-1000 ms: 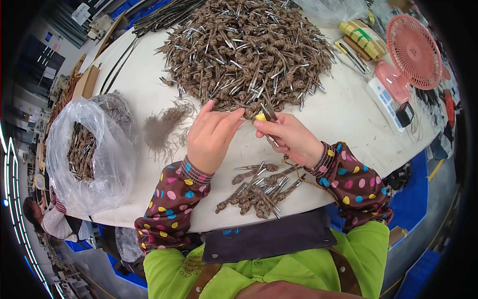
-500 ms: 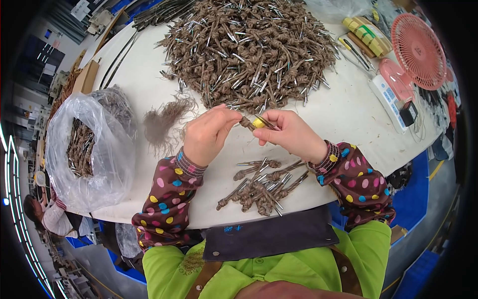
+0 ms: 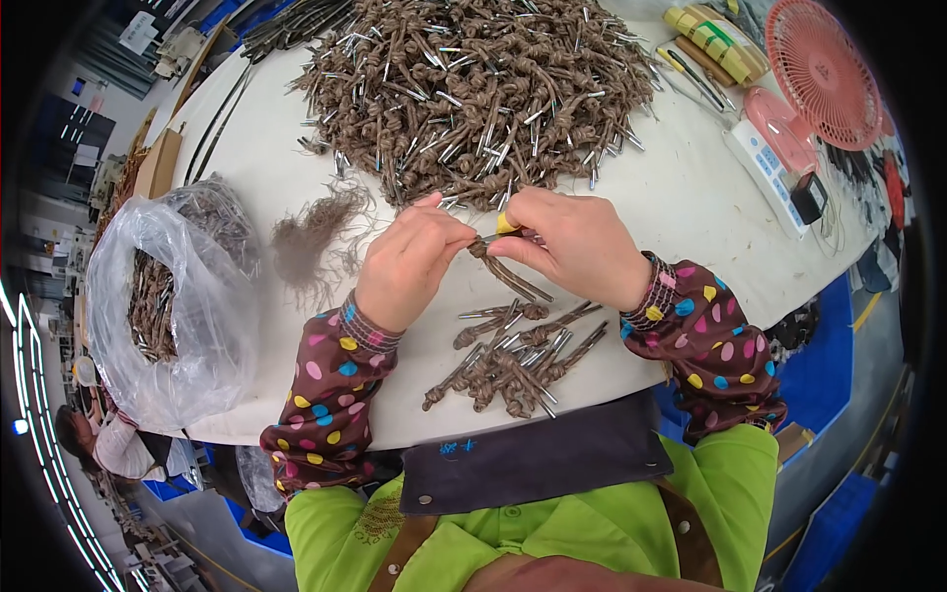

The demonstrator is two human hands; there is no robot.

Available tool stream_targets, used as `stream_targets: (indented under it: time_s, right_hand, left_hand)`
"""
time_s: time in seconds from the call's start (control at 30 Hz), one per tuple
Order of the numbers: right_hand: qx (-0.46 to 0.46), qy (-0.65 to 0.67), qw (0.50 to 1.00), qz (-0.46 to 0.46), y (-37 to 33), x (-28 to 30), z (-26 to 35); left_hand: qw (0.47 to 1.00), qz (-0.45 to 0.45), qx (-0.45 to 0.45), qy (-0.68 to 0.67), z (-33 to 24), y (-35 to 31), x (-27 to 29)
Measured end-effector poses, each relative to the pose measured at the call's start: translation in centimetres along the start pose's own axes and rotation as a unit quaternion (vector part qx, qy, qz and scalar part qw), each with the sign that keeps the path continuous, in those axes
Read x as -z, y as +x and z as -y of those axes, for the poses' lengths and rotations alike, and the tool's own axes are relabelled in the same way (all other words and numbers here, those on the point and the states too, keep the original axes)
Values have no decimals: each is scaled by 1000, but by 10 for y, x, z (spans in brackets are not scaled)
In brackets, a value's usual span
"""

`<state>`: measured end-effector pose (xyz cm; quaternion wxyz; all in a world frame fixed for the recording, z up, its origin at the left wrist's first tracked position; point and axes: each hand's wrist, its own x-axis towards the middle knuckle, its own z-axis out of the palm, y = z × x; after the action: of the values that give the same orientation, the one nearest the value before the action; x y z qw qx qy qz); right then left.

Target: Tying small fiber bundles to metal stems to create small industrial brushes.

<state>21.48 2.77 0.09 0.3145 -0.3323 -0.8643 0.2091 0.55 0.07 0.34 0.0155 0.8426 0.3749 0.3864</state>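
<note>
In my left hand (image 3: 406, 264) a knotted brown cord (image 3: 481, 253) is pinched between thumb and fingers, its metal-tipped tails pointing down to the right. My right hand (image 3: 584, 243) is closed round small thread snips with a yellow part (image 3: 506, 224) showing at the fingers. Their metal end lies against the knot; the rest is hidden in my palm. Just beyond both hands rises a big heap of similar knotted cords (image 3: 473, 104) with silvery tips. Closer to me, below the hands, lies a small group of such cords (image 3: 515, 367).
Brown thread fluff (image 3: 314, 237) lies left of my hands. A clear plastic bag (image 3: 219, 331) with cords inside stands at the table's left. On the right are a pink fan (image 3: 827, 79), a white power strip (image 3: 769, 183) and a yellow-wrapped roll (image 3: 718, 44). Another person (image 3: 110, 449) sits far left.
My right hand has turned over and closed more round the snips, bringing their metal end to the knot. The cord's tails now hang out toward the small group. The view has shifted slightly.
</note>
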Motion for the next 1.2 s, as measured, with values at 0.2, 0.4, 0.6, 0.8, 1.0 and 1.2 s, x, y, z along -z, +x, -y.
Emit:
stream_targets:
  time_s: [0.2, 0.4, 0.6, 0.8, 1.0, 1.2]
  right_hand:
    - [52, -67, 996, -22, -1, 0, 2]
    - [76, -100, 992, -16, -1, 2, 3]
    - [51, -44, 998, -10, 2, 4, -1]
    - [49, -24, 998, -6, 2, 3, -3]
    - [79, -81, 993, 9, 2, 4, 1]
    - [-55, 141, 988, -18, 4, 6, -2]
  left_hand:
    - [999, 28, -18, -10, 0, -1, -1]
    - [999, 38, -21, -10, -3, -1, 1]
    - [1000, 22, -10, 6, -7, -1, -1]
    - [999, 31, -15, 7, -6, -1, 0]
    - [999, 39, -27, 17, -6, -2, -1]
    - [995, -74, 52, 44, 1, -4, -1]
